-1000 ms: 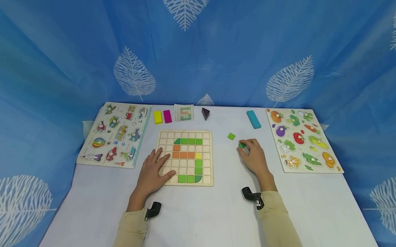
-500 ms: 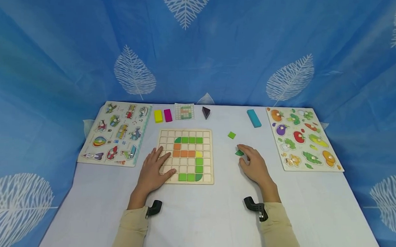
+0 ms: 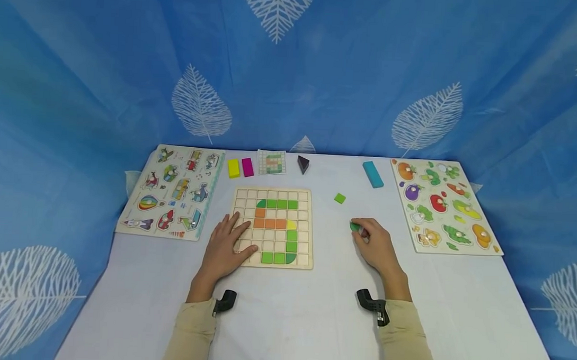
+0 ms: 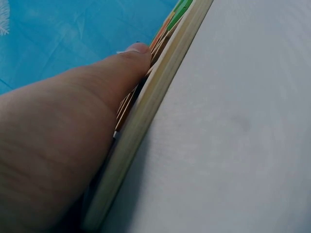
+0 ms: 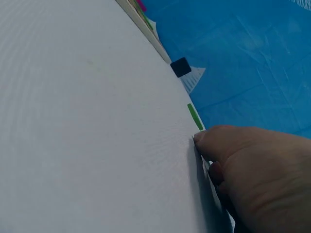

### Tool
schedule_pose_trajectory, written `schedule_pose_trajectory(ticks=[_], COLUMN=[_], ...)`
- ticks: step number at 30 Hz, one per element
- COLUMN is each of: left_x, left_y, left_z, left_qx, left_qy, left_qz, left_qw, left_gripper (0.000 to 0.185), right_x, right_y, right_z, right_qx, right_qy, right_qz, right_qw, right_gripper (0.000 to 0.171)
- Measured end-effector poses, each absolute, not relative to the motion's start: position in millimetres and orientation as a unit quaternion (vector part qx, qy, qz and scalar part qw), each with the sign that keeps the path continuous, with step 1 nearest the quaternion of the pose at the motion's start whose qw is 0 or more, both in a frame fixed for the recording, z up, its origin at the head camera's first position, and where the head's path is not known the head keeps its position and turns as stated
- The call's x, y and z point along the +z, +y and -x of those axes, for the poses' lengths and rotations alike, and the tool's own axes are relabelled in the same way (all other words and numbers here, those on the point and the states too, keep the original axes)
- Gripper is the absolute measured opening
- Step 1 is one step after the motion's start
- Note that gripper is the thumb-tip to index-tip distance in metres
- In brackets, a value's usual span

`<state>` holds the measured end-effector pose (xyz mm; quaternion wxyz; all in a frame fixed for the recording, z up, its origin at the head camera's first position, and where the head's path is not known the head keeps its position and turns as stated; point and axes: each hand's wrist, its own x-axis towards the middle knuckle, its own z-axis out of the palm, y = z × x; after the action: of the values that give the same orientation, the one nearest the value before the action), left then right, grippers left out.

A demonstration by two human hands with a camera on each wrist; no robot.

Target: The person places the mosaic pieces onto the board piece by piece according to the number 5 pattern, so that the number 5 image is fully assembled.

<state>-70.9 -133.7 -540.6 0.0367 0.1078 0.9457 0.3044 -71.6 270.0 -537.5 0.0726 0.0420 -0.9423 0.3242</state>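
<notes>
My left hand (image 3: 224, 251) lies with spread fingers on the left side of a wooden grid board (image 3: 304, 202). In the left wrist view its thumb (image 4: 131, 60) reaches over the board's edge (image 4: 160, 92). Green, orange and yellow tiles sit in the board's cells, with dark green quarter-round ones (image 3: 291, 258) at two bends. To the right of the board, my right hand (image 3: 377, 246) pinches a dark green quarter-round tile (image 3: 354, 226) at the tabletop, partly hidden by the fingers. A light green square tile (image 3: 340, 198) lies farther back.
A vehicle puzzle board (image 3: 173, 197) lies at left, a vegetable one (image 3: 447, 206) at right. Along the back are a yellow block (image 3: 234, 168), a magenta block (image 3: 248, 167), a pattern card (image 3: 272, 162), a dark triangular block (image 3: 303, 164) and a teal block (image 3: 373, 175).
My right hand has drawn back toward me with the dark green quarter-round tile, its fingers loosening and then pinching it again. My left hand has stayed on the board.
</notes>
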Motion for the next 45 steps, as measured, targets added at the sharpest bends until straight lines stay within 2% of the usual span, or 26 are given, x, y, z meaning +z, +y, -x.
schedule_pose_trajectory(ticks=[4,10,16,20,25,34,39,45], left_x=[-539.4,-539.0,-538.1,-536.3,-535.4,-539.0,-538.8,-540.9], left_y=[-134.6,-134.8,-133.8,-133.7,-137.3,-139.6,-139.6,-139.9], left_z=[73.2,71.2,71.8,74.3,75.5,73.9,73.8,72.3], left_qx=[0.304,0.307,0.306,0.305,0.301,0.319,0.325,0.316], left_qy=[0.946,0.944,0.945,0.946,0.947,0.942,0.939,0.942], left_qz=[-0.112,-0.116,-0.113,-0.109,-0.098,-0.101,-0.109,-0.111], left_qw=[0.031,0.022,0.022,0.032,0.047,0.025,0.013,-0.001], left_gripper=[0.072,0.056,0.052,0.053,0.053,0.048,0.047,0.047], right_x=[-538.6,-536.2,-536.4,-536.1,-532.8,-526.3,-531.8,-534.8], right_y=[268.3,268.2,264.2,254.2,211.7,87.4,55.1,52.1], right_z=[70.1,64.5,63.3,60.5,52.4,33.1,32.7,34.3], right_qx=[0.318,0.321,0.31,0.305,0.306,0.273,0.222,0.217], right_qy=[-0.944,-0.945,-0.949,-0.948,-0.941,-0.921,-0.934,-0.936], right_qz=[-0.03,-0.014,0.007,0.0,-0.073,-0.259,-0.259,-0.256], right_qw=[0.077,0.068,0.066,0.094,0.126,0.103,0.107,0.108], right_gripper=[0.035,0.045,0.04,0.04,0.037,0.022,0.014,0.01])
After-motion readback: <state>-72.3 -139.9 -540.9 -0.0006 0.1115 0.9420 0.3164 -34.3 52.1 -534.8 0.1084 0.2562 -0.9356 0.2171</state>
